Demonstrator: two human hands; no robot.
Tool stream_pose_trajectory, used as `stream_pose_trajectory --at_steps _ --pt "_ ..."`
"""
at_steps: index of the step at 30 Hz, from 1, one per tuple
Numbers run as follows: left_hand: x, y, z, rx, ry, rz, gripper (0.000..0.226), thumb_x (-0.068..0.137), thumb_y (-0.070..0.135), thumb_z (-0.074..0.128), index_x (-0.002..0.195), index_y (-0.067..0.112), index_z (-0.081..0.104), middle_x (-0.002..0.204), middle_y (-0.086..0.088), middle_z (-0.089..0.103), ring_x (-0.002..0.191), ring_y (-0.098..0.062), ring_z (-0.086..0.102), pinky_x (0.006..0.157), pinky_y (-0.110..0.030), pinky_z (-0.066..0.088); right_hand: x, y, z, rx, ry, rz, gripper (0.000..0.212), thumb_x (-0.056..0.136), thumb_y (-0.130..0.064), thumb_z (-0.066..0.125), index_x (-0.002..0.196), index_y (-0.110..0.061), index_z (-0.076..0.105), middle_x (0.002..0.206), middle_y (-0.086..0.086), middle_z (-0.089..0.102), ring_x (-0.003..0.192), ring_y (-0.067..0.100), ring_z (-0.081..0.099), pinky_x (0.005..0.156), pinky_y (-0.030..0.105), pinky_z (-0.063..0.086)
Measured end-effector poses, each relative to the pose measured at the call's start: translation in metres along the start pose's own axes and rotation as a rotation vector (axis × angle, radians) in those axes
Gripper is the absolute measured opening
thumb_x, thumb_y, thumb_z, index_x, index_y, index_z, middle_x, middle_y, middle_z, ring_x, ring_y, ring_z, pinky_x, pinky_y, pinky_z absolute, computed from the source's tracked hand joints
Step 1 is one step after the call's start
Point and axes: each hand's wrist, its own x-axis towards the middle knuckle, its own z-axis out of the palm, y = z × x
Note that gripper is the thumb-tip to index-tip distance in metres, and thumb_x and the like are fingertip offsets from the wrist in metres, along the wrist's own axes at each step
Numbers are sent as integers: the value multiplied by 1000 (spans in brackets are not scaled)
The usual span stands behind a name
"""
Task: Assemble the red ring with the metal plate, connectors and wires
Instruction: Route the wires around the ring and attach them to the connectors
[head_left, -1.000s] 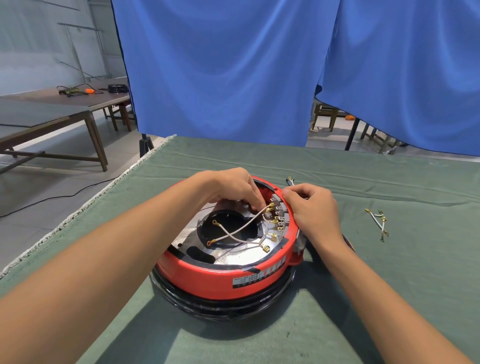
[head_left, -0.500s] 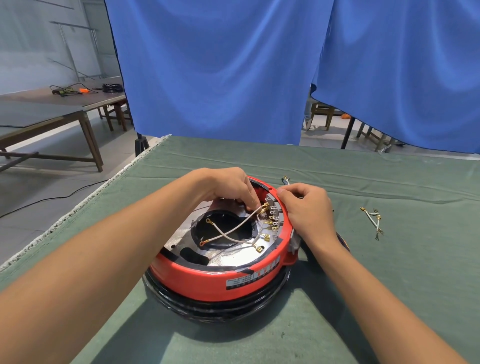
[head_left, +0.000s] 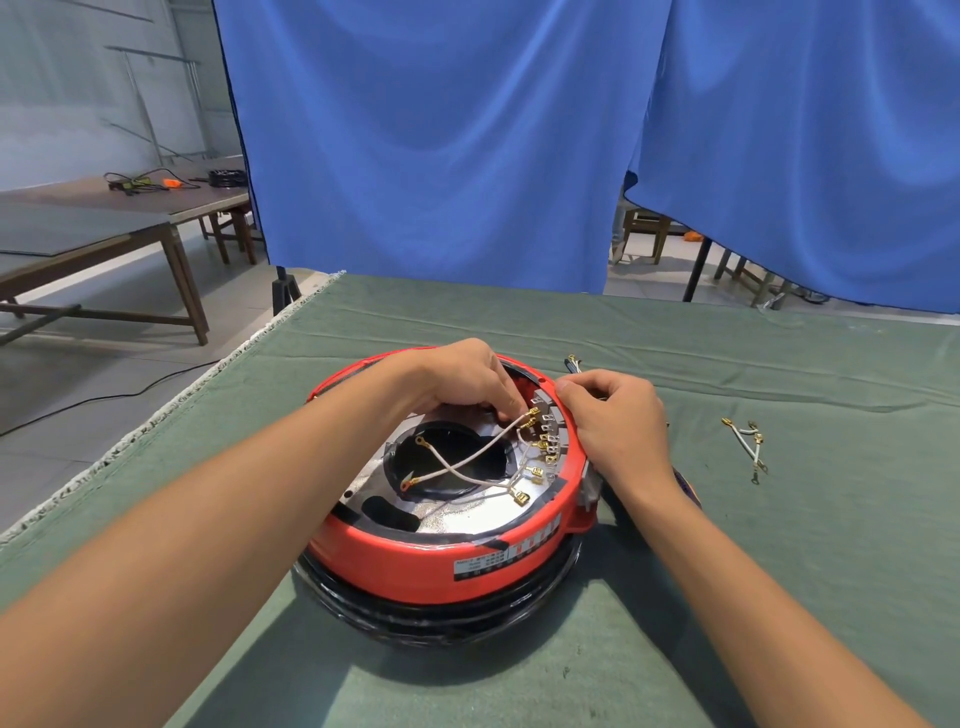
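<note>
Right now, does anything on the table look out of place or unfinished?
Yes. A small bundle of loose wires lies on the green cloth, apart from the red ring. Inside the ring, two white wires cross over the dark opening, their ends seemingly unattached. Nothing looks spilled or broken.

A workshop: a green cloth (head_left: 779, 519) covers the bench, blue curtains (head_left: 441, 145) hang behind, and a long wooden table (head_left: 130, 218) carries cables on bare concrete floor (head_left: 78, 415).
</note>
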Motion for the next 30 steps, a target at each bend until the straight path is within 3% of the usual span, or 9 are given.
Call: stream_pose_trajectory --at_steps 8,11,14,18,21,24,26,28,30 --pt "1 -5 5 39 113 131 18 80 10 71 66 22 74 53 15 66 51 5 58 53 -10 44 2 1 1 13 -12 1 15 85 -22 62 80 -21 76 78 -7 72 80 14 67 77 40 55" --pt "-4 -4 0 116 144 179 13 82 9 68 79 18 77 65 14 68 61 3 60 62 -9 47 2 2 2 14 -17 0 15 85 -23 62 80 -22 76 77 -8 72 79 15 67 76 41 55" --pt "-16 -3 -5 263 180 218 18 84 5 61 89 13 77 72 9 67 59 6 57 63 -10 47 3 2 2 14 -24 -5 15 85 -24 62 78 -23 75 76 -9 71 78 14 67 76 42 55" --pt "-32 -5 -1 501 383 273 22 86 11 57 100 15 73 77 9 58 77 -11 54 71 -25 42 3 2 3 19 -21 4 14 84 -24 63 78 -23 76 77 -8 72 79 15 67 77 42 55" --pt "-40 -4 6 462 445 201 12 86 21 61 88 18 73 66 12 53 77 -20 58 65 -28 42 2 3 3 26 -21 5 14 85 -24 63 79 -22 76 77 -7 73 79 16 67 77 43 55" --pt "-42 -1 15 336 323 85 19 83 30 67 79 12 74 71 -4 68 68 -19 59 63 -30 46 2 3 2 40 -19 7 14 84 -24 64 78 -22 76 77 -6 73 79 18 68 77 42 55" --pt "-42 3 21 296 302 48 24 81 35 69 77 11 74 67 -5 66 62 -18 56 58 -30 42 2 3 2 46 -22 4 14 84 -24 64 77 -22 76 76 -7 72 79 18 67 76 42 55" --pt "-41 7 28 326 303 5 26 79 39 69 79 13 73 65 0 61 66 -18 57 57 -28 40 2 4 2 48 -21 -1 15 84 -23 63 76 -23 75 76 -7 72 79 17 67 76 41 55" --pt "-38 10 37 391 320 -22 24 79 38 68 87 15 70 77 1 64 78 -21 61 62 -28 41 2 4 2 56 -23 0 15 84 -23 63 76 -23 76 76 -6 72 80 18 67 76 41 55"
